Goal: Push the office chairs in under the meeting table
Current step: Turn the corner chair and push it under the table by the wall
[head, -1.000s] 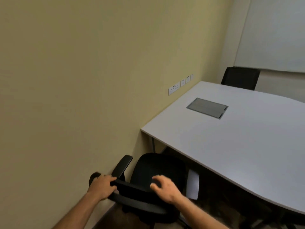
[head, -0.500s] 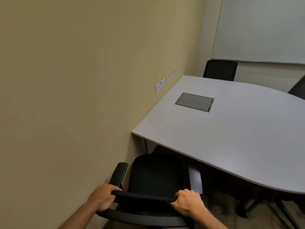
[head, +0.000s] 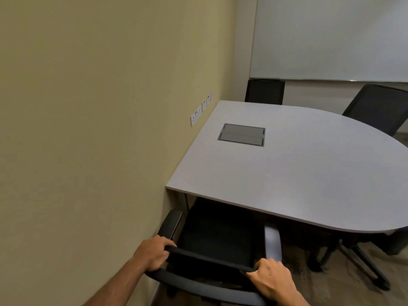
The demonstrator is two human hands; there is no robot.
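A black office chair (head: 217,235) stands at the near edge of the grey meeting table (head: 287,173), its seat front partly beneath the tabletop. My left hand (head: 152,252) grips the left end of the chair's backrest top. My right hand (head: 271,278) grips the right end of the same bar. A second black chair (head: 265,91) sits at the table's far end. A third black chair (head: 375,107) stands at the far right side, set back from the table edge.
A yellow wall (head: 99,129) runs close along the left of the chair, with power sockets (head: 196,117). A cable hatch (head: 241,134) is set in the tabletop. A whiteboard (head: 331,36) hangs on the far wall. Table legs (head: 364,266) stand on the floor at right.
My right hand moved from the chair's seat back onto the backrest top and closed on it. The chair has turned square to the table and its seat has slid toward the table edge.
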